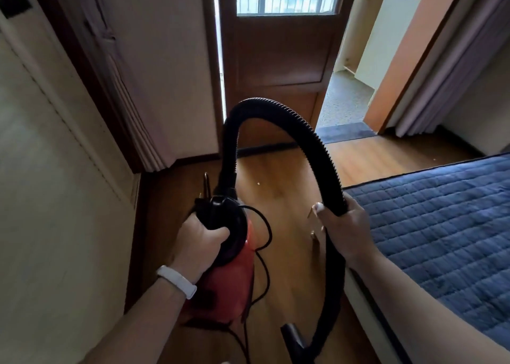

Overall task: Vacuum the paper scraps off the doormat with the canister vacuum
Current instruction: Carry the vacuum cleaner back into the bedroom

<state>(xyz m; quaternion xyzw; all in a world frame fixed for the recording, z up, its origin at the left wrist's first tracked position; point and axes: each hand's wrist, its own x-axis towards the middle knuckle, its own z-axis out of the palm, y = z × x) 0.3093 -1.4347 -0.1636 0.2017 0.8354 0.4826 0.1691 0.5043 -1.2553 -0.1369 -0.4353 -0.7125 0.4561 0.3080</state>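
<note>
While left hand (pixel 201 242) is gripping the canister vacuum (pixel 229 281) and right hand (pixel 342 225) the hose (pixel 230 142), the doormat (pixel 345 133) is lying crosswise ahead, rightward.

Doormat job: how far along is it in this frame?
Done: the left hand grips the red canister vacuum by its top, the right hand grips the black hose. In hand: both held over the wooden floor. Left: all vacuuming; the nozzle hangs far from the dark doormat by the open door. Any scraps there are too small to see.
</note>
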